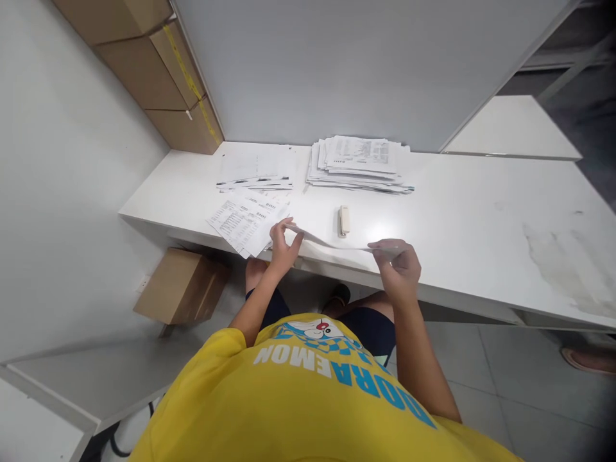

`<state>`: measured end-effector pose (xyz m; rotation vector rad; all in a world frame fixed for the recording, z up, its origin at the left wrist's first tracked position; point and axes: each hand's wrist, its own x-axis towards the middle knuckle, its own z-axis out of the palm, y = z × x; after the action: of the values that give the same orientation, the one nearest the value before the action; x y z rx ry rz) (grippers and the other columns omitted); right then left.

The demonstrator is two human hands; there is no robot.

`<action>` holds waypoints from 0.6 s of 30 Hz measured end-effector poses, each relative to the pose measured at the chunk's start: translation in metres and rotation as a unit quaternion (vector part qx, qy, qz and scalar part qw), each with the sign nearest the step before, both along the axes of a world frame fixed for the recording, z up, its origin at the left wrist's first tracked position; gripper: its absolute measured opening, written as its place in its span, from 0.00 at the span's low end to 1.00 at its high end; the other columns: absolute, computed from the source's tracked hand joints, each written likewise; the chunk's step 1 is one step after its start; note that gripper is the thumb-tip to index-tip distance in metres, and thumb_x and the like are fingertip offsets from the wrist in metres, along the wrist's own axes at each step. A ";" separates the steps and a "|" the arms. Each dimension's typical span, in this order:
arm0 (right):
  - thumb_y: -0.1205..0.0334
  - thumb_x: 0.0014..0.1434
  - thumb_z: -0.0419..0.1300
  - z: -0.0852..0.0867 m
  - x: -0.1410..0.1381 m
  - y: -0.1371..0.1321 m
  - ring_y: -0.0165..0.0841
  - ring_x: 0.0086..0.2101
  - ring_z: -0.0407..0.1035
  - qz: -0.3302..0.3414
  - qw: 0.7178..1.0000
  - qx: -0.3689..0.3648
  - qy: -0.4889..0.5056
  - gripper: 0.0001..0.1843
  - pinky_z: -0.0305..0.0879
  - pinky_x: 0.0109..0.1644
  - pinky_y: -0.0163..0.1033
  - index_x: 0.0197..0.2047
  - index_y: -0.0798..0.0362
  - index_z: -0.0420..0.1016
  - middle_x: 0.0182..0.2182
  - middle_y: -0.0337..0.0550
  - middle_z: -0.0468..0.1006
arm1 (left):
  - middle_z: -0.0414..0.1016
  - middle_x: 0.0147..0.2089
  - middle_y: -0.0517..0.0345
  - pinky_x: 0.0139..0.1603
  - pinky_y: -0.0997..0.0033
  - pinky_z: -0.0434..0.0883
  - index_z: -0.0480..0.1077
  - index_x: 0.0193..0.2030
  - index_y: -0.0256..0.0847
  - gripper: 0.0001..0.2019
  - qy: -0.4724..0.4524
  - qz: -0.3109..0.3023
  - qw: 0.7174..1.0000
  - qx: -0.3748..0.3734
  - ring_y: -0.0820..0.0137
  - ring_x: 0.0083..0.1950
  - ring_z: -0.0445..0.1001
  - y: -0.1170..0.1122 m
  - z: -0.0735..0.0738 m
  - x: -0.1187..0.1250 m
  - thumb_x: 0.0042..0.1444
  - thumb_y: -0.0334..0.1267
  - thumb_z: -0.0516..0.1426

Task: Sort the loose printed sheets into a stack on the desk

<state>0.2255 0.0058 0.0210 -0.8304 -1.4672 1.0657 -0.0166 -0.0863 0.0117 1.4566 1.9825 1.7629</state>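
Observation:
Between my hands a sheet of paper (pixel 332 245) is stretched just above the desk's front edge, seen almost edge-on; whether it is one sheet or more I cannot tell. My left hand (pixel 285 245) pinches its left end, thumb below and fingers above. At the right end my right hand (pixel 398 263) grips it the same way. A cream stapler (pixel 343 221) lies on the desk just beyond the paper. Fanned printed sheets (pixel 248 221) lie beside my left hand, partly over the desk edge.
A thick stack of printed papers (pixel 363 160) sits at the back of the white desk (pixel 481 212), with a lower paper pile (pixel 255 165) to its left. Cardboard boxes (pixel 163 77) are stacked at the back left. Another box (pixel 178 289) stands below the desk.

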 end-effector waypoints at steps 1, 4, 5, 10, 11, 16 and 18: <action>0.52 0.54 0.68 -0.001 -0.004 0.004 0.39 0.42 0.73 0.015 0.999 0.021 0.021 0.13 0.68 0.53 0.50 0.38 0.48 0.71 0.37 0.42 0.77 | 0.70 0.53 0.48 0.66 0.54 0.62 0.60 0.58 0.47 0.21 0.005 -0.013 1.000 0.006 0.61 0.61 0.68 0.004 0.002 0.000 0.65 0.56 0.53; 0.50 0.53 0.68 -0.016 -0.012 0.016 0.37 0.42 0.72 0.027 0.999 0.006 0.029 0.18 0.68 0.52 0.49 0.41 0.48 0.68 0.38 0.41 0.75 | 0.68 0.51 0.50 0.62 0.58 0.66 0.60 0.54 0.47 0.19 0.003 -0.031 0.999 0.029 0.63 0.58 0.70 0.013 -0.002 0.004 0.66 0.56 0.51; 0.48 0.52 0.68 -0.023 -0.013 0.017 0.37 0.42 0.72 0.026 0.999 -0.023 0.018 0.19 0.68 0.52 0.49 0.41 0.48 0.68 0.38 0.41 0.75 | 0.68 0.50 0.50 0.59 0.60 0.68 0.59 0.53 0.46 0.20 -0.004 -0.030 0.999 0.034 0.64 0.56 0.71 0.014 -0.005 0.006 0.66 0.58 0.50; 0.47 0.53 0.65 -0.032 0.003 0.009 0.38 0.42 0.72 0.061 0.994 -0.091 -0.008 0.16 0.68 0.51 0.48 0.34 0.49 0.67 0.35 0.41 0.75 | 0.68 0.45 0.53 0.49 0.64 0.71 0.58 0.49 0.46 0.16 0.003 -0.077 0.994 0.072 0.67 0.47 0.72 0.004 -0.011 0.013 0.67 0.56 0.49; 0.48 0.54 0.65 -0.029 0.009 0.006 0.39 0.42 0.72 0.069 0.994 -0.089 -0.014 0.15 0.68 0.51 0.47 0.34 0.48 0.67 0.35 0.41 0.75 | 0.69 0.44 0.53 0.49 0.64 0.71 0.58 0.48 0.45 0.15 0.014 -0.087 0.994 0.071 0.67 0.47 0.72 0.000 -0.010 0.014 0.67 0.54 0.50; 0.49 0.51 0.63 -0.021 0.038 0.009 0.42 0.41 0.72 0.088 0.971 -0.143 -0.170 0.19 0.68 0.47 0.48 0.44 0.49 0.71 0.39 0.45 0.78 | 0.69 0.42 0.55 0.44 0.68 0.70 0.56 0.60 0.44 0.18 -0.011 -0.071 0.997 -0.033 0.68 0.43 0.72 -0.005 -0.004 0.018 0.66 0.44 0.53; 0.51 0.49 0.61 -0.026 0.046 0.016 0.44 0.42 0.72 0.085 0.955 -0.159 -0.236 0.22 0.68 0.47 0.49 0.47 0.50 0.71 0.40 0.46 0.78 | 0.69 0.41 0.57 0.43 0.69 0.70 0.50 0.66 0.42 0.25 -0.028 -0.070 0.993 -0.087 0.69 0.40 0.71 0.002 -0.005 0.020 0.65 0.37 0.52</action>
<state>0.2713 0.0215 -0.0050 -1.2708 -1.8159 1.3154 0.0038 -0.0844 0.0067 1.4360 1.9012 1.5157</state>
